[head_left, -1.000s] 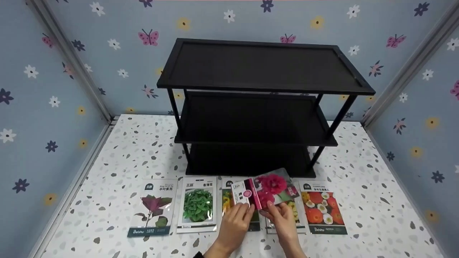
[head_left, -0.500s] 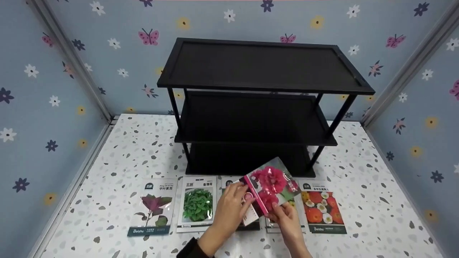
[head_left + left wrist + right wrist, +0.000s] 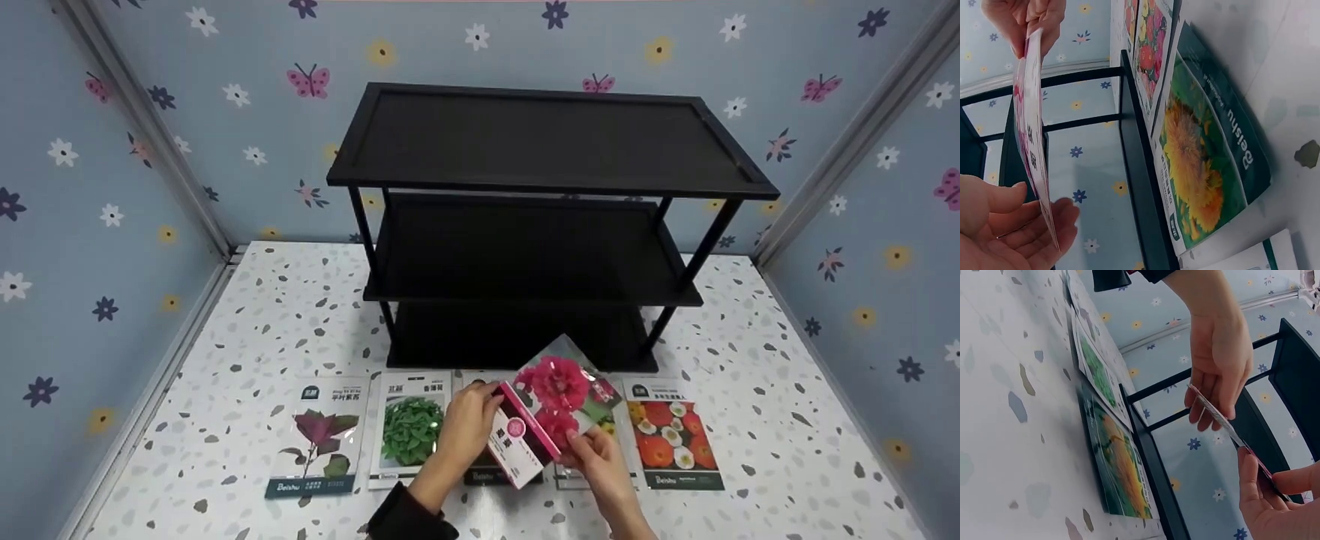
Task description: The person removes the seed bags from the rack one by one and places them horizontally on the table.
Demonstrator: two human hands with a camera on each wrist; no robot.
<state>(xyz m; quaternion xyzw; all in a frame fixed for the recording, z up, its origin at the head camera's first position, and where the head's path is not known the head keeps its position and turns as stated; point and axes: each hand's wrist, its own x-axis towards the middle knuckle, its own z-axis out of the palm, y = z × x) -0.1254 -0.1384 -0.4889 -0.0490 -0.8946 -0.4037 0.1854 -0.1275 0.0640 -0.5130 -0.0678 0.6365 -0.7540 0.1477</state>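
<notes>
A seed packet [image 3: 559,382] with pink flowers and a white label end is held up, slanted, over the row of packets in the head view. My right hand [image 3: 600,465] pinches its lower right edge between thumb and fingers. At its left end is my left hand [image 3: 469,424]; in the left wrist view, the packet's edge lies against the spread fingers [image 3: 1044,233], with the thumb standing a little off. Below lies a yellow-flower seed packet [image 3: 1193,163], mostly covered in the head view.
A black three-tier shelf [image 3: 540,142] stands behind. On the speckled table [image 3: 262,315] lie more seed packets: a purple-leaf one [image 3: 322,435], a green-leaf one [image 3: 412,431] and a red-and-white-flower one [image 3: 675,435]. Another packet is partly hidden under the right hand.
The pink-flower packet has been lifted and turned clockwise, its label end swinging down. My left hand has shifted up and left along it; my right hand keeps its pinch.
</notes>
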